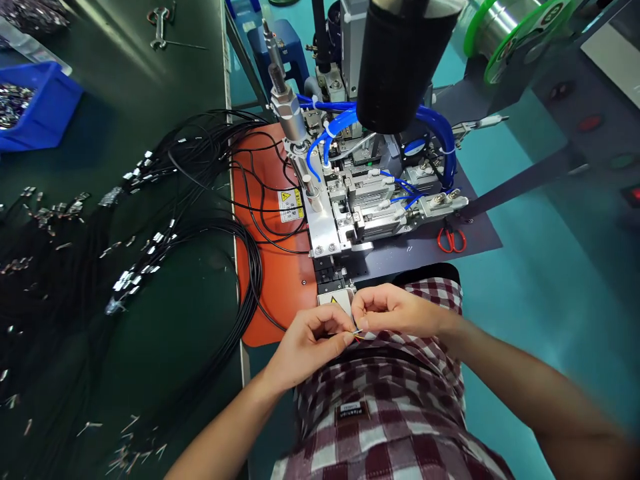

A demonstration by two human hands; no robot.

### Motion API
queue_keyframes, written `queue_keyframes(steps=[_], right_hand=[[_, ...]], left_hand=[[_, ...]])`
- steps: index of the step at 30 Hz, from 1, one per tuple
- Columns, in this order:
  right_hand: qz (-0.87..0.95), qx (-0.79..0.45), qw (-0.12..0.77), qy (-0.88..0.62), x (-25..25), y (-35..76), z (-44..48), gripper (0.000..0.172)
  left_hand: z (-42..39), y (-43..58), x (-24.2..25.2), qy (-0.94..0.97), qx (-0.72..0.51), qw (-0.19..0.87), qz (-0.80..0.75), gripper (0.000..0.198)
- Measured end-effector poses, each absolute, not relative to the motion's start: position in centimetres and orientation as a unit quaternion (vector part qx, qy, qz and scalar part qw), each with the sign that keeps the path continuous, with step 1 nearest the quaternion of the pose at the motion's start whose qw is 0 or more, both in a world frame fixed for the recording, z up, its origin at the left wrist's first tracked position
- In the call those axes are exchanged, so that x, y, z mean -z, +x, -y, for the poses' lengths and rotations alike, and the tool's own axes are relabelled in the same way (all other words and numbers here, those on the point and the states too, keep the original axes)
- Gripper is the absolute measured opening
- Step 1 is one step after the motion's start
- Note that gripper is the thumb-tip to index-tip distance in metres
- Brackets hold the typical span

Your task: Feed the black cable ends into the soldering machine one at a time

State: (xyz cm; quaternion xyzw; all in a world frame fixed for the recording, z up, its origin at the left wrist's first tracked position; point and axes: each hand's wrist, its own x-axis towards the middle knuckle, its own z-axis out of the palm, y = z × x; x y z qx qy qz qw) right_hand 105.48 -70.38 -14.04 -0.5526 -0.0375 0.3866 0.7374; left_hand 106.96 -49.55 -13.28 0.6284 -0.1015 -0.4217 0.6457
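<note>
One blue bin (50, 117) of small shiny parts (14, 105) sits at ten o'clock; black cables (253, 260) lie coiled at nine. At six o'clock, the left hand (311, 341) pinches thin coloured wires (358, 334) firmly. Just beside it, the right hand (395, 311) curls nearly closed at those wires; whether it grips any, I cannot tell. Red-handled scissors (452, 245) lie at three.

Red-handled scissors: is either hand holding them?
No, the scissors lie on the grey plate, apart from the left hand and the right hand.
</note>
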Motion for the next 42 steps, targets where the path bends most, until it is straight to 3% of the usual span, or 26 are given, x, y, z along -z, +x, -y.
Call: queue_keyframes(steps=[8,13,18,31,42], right_hand=[[0.129,-0.4,0.704,-0.572,13.7,106.6,70.9,0.019],[0.054,-0.316,0.738,-0.593,14.3,105.7,70.0,0.023],[-0.017,-0.219,0.705,-0.674,14.4,104.4,69.4,0.02],[-0.016,-0.315,0.795,-0.518,15.6,104.3,68.7,0.028],[0.107,-0.353,0.759,-0.536,15.5,105.6,70.3,0.024]], left_hand=[[49.8,106.6,13.4,0.638,0.427,0.637,0.072,0.02],[50.2,106.4,13.4,0.647,0.38,0.661,0.012,0.021],[50.4,106.4,13.4,0.634,0.361,0.684,-0.021,0.019],[49.7,106.7,13.4,0.614,0.395,0.683,0.02,0.02],[49.5,107.1,13.3,0.567,0.457,0.686,0.017,0.019]])
